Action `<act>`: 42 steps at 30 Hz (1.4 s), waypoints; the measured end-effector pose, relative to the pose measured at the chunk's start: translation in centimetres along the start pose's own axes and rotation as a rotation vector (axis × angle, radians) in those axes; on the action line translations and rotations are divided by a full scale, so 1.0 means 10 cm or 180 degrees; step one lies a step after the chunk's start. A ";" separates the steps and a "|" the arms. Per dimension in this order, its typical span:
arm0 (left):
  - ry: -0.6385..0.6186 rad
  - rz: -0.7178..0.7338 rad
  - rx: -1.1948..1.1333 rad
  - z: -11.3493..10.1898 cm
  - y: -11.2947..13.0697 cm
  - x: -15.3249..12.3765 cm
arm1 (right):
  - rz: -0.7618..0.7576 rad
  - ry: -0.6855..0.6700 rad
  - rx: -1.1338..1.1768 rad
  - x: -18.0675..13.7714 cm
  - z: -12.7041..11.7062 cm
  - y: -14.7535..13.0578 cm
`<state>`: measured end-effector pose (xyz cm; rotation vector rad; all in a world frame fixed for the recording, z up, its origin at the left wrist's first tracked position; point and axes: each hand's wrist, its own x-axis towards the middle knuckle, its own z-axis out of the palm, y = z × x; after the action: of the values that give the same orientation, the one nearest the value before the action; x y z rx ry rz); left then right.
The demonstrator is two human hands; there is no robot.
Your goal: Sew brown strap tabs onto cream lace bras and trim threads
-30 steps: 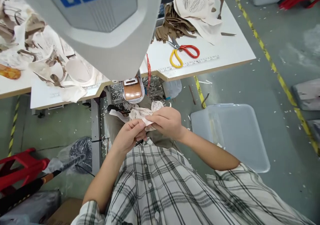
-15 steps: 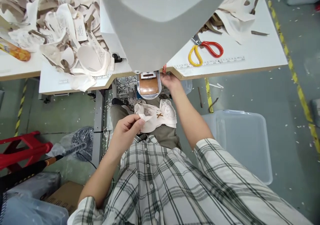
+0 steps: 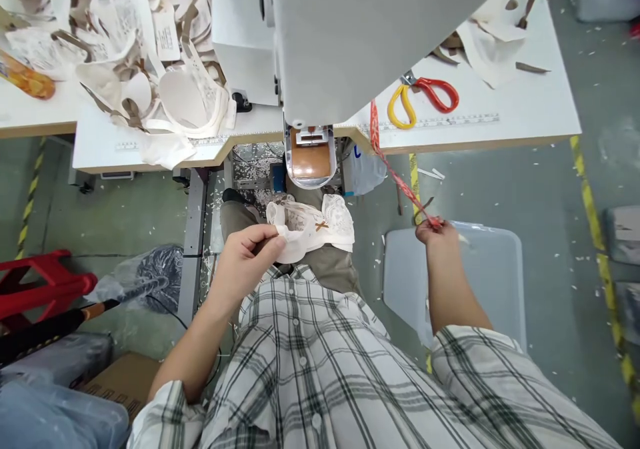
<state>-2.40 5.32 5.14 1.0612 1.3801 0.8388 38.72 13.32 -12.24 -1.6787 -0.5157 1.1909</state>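
My left hand pinches the edge of a white lace bra between thumb and fingers. The bra lies over my lap and has a small brown bow at its middle. Off to the right, my right hand is closed on the end of a red patterned cord. That cord stretches taut from beside the machine head, past the table edge, to my fingers; its upper end is hidden. Above the bra, the grey-white sewing machine holds its rounded metal arm with a brown plate out over my knees.
Scissors with one red and one yellow handle lie on the white table, by a printed ruler. A heap of bras covers the left. A clear plastic bin stands on the floor at right, a red stool at left.
My right hand has moved from under the table edge beside the machine out to the right, drawing the red cord with it. My left hand keeps its pinch on the bra. The view has shifted slightly.
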 end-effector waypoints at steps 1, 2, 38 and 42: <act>0.0026 0.0016 0.0069 0.00 0.00 0.00 | -0.0123 0.0090 -0.0110 -0.04 0.00 0.01; 0.0057 0.0050 0.0155 0.00 0.00 0.00 | -0.0263 0.0191 -0.0192 -0.10 0.01 0.03; 0.0252 0.0868 0.1628 0.13 0.16 -0.03 | 0.0904 -0.3794 0.0134 -2.05 1.46 -0.66; 0.0246 0.0878 0.1664 0.12 0.15 -0.02 | 0.0866 -0.3770 0.0138 -2.05 1.45 -0.67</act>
<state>-0.99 5.53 6.49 1.6645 1.5856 0.7346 18.30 7.20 2.67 -0.8551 -0.9540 2.3416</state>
